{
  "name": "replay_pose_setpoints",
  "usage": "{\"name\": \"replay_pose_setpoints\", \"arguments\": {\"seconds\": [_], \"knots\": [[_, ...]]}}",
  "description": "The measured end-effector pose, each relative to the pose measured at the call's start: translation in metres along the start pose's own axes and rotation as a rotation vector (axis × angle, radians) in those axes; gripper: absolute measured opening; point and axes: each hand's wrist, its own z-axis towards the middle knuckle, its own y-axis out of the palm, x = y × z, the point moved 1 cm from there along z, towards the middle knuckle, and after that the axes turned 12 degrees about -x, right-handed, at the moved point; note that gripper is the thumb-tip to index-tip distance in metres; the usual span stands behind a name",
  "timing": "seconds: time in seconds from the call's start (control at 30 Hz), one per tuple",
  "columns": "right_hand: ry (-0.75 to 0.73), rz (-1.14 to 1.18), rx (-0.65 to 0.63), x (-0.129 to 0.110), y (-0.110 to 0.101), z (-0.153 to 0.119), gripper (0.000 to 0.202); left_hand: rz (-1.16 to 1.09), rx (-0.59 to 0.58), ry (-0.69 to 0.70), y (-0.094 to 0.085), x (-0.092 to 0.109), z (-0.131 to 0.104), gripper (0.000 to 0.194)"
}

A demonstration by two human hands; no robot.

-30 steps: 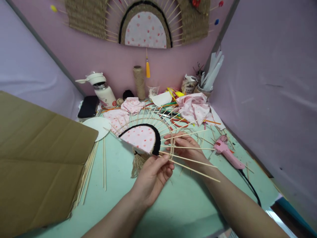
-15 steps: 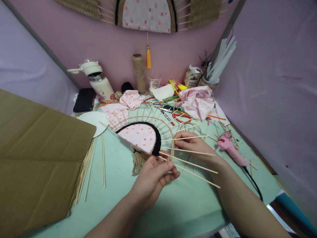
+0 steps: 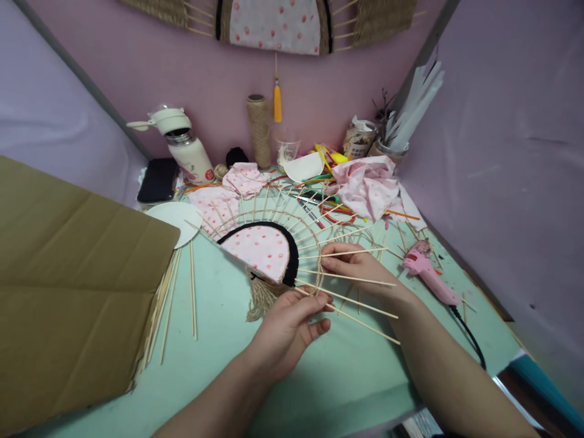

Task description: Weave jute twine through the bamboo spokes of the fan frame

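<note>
Looks partway along: has cloth [image 3: 253,246], black rim [image 3: 292,255] and splayed sticks [image 3: 374,250] joined into a fan [image 3: 269,240], with twine [image 3: 320,277] run round in an arc; leaves outer tips bare, perhaps wanting more. Clamps near stick [image 3: 365,323] in grip of left hand [image 3: 292,328], over green counter [image 3: 219,377]. Sets right hand [image 3: 349,264] beside twine, grip unclear. Spreads glue gun [image 3: 431,277], scraps [image 3: 365,188], bottle [image 3: 191,158] and cardboard [image 3: 77,292] around. Backs onto pink wall [image 3: 219,73], hung with larger fan [image 3: 276,24].

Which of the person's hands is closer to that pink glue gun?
Right. The right hand, at the twine on the fan, is left of the glue gun; the left hand, at the fan's near edge, is farther left.
</note>
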Motion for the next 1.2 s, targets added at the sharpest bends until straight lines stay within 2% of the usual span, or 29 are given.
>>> {"name": "replay_pose_setpoints", "arguments": {"seconds": [0.1, 0.2, 0.47, 0.7, 0.77, 0.87, 0.97, 1.03, 1.1, 1.2], "knots": [[0.010, -0.011, 0.011, 0.000, 0.000, 0.000, 0.027, -0.164, -0.025, -0.051, -0.002, -0.001, 0.000, 0.005], [0.009, -0.028, 0.018, 0.000, -0.002, 0.000, 0.027, -0.232, -0.046, -0.061, -0.003, -0.001, 0.001, 0.004], [-0.015, -0.060, 0.018, 0.000, -0.010, 0.002, 0.025, -0.205, 0.026, 0.025, -0.002, -0.001, 0.004, 0.019], [-0.061, -0.097, 0.062, 0.007, -0.001, 0.007, 0.020, -0.175, 0.102, 0.040, -0.003, 0.003, 0.007, 0.027], [-0.075, -0.111, 0.066, 0.008, 0.002, 0.007, 0.018, -0.130, 0.103, 0.051, -0.005, 0.003, 0.009, 0.024], [-0.059, -0.148, 0.068, 0.008, 0.006, 0.007, 0.016, -0.121, 0.061, 0.126, -0.006, 0.003, 0.011, 0.007], [-0.057, -0.207, 0.082, 0.009, 0.008, 0.007, 0.014, -0.211, 0.024, 0.211, -0.005, 0.003, 0.012, 0.039], [-0.070, -0.307, 0.115, 0.010, 0.007, 0.007, 0.013, -0.257, 0.010, 0.218, -0.004, 0.004, 0.011, 0.056], [-0.077, -0.453, 0.155, 0.009, 0.003, 0.006, 0.015, -0.277, -0.011, 0.195, -0.004, 0.006, 0.009, 0.065], [-0.093, -0.626, 0.188, 0.003, -0.006, 0.003, 0.017, -0.286, -0.043, 0.169, -0.003, 0.009, 0.006, 0.066]]}}
